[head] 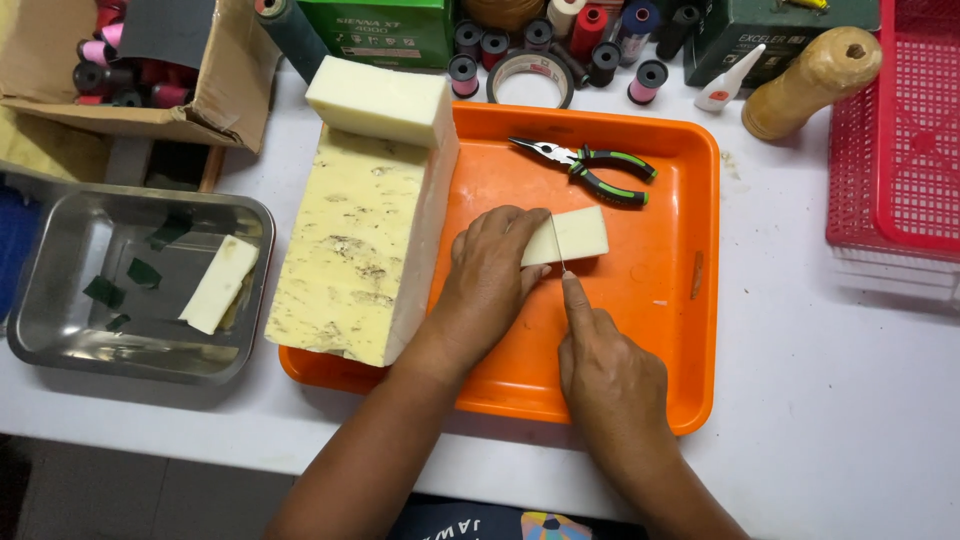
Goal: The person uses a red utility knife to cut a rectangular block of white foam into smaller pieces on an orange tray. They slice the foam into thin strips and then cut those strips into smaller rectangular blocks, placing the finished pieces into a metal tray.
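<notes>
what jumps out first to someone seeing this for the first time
The bright orange tray at centre, where the left hand steadies a small pale block while the right hand presses a thin blade into it. Beside them, a big mottled cream slab leans over the tray's left edge.

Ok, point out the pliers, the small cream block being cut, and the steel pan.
pliers [590, 168]: head view, at the pivot where jaws meet the green-black handles.
small cream block [580, 234]: head view, on its top face.
steel pan [70, 245]: head view, on the bare floor.
</notes>
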